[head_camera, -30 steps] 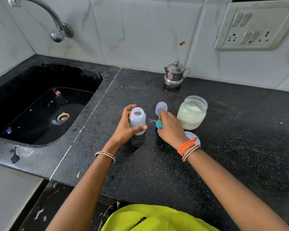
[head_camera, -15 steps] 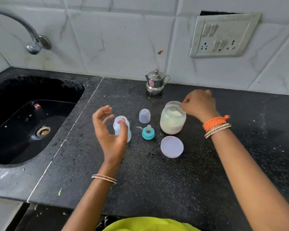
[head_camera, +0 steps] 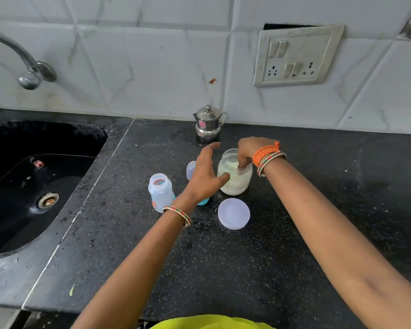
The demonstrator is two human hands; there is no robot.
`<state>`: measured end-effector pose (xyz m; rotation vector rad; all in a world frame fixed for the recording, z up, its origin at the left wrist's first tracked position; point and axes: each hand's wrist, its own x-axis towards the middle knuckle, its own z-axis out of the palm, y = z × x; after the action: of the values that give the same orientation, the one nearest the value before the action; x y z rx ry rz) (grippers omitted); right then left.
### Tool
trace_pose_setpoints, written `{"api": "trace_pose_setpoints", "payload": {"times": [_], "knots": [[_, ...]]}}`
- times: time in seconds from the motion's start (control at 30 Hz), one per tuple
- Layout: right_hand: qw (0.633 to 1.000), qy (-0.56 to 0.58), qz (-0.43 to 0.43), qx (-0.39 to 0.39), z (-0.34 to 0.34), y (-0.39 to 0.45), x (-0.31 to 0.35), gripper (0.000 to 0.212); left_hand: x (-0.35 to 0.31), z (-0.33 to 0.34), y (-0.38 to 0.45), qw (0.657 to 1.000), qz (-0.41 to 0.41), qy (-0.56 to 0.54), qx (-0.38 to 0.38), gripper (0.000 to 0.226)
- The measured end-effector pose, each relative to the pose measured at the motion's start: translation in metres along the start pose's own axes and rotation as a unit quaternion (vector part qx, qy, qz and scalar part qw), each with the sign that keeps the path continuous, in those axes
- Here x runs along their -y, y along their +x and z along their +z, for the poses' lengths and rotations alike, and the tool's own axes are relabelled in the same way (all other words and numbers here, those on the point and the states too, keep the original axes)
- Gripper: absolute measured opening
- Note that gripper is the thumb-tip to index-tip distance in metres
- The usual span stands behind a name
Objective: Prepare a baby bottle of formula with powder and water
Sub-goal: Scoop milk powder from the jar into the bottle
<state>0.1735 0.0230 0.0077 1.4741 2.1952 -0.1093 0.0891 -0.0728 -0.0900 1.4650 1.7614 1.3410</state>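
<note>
Since before, the right hand has dipped fingers into the one powder jar, grip hidden, perhaps pinching; the open left hand has left the one bottle and touches the jar.

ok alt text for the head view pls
A person's right hand reaches fingers into an open jar of white powder on a black counter, while the left hand touches the jar's side. An open baby bottle and the jar's lid sit nearby.
</note>
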Motion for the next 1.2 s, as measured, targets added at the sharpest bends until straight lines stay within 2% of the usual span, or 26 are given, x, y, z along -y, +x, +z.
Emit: {"api": "trace_pose_setpoints", "payload": {"times": [0.1, 0.2, 0.27, 0.4, 0.5, 0.6, 0.83, 0.97, 1.2], "knots": [[0.999, -0.036, 0.016, -0.008, 0.003, 0.0, 0.004, 0.061, 0.007, 0.004, 0.005, 1.0, -0.003, 0.015, 0.024, 0.081], [0.999, -0.011, 0.013, 0.029, 0.003, 0.004, 0.006, 0.062, 0.01, 0.005, 0.007, 0.999, -0.013, 0.016, 0.033, 0.081], [1.0, -0.001, 0.003, 0.021, 0.005, 0.006, 0.004, 0.06, 0.011, 0.006, 0.008, 0.999, -0.016, 0.014, 0.036, 0.081], [0.997, 0.048, -0.016, -0.056, 0.007, 0.002, 0.0, 0.052, 0.008, 0.007, 0.008, 0.999, -0.013, 0.015, 0.037, 0.078], [0.976, 0.127, -0.051, -0.169, 0.011, -0.001, -0.004, 0.034, 0.005, 0.008, 0.006, 0.999, 0.0, -0.014, 0.036, 0.071], [0.952, 0.141, -0.06, -0.267, 0.019, -0.002, -0.014, 0.018, 0.002, 0.009, 0.003, 0.997, -0.006, -0.059, 0.041, 0.065], [0.932, 0.14, -0.037, -0.332, 0.037, -0.003, -0.023, 0.005, 0.002, 0.007, 0.003, 0.998, -0.004, -0.053, 0.035, 0.065], [0.934, 0.159, -0.054, -0.315, 0.047, -0.004, -0.019, 0.007, 0.003, 0.007, 0.003, 0.998, -0.001, -0.049, 0.035, 0.066], [0.939, 0.288, -0.046, -0.182, 0.045, -0.004, -0.016, 0.02, 0.007, 0.007, 0.003, 0.999, -0.006, -0.04, 0.037, 0.068]]}}
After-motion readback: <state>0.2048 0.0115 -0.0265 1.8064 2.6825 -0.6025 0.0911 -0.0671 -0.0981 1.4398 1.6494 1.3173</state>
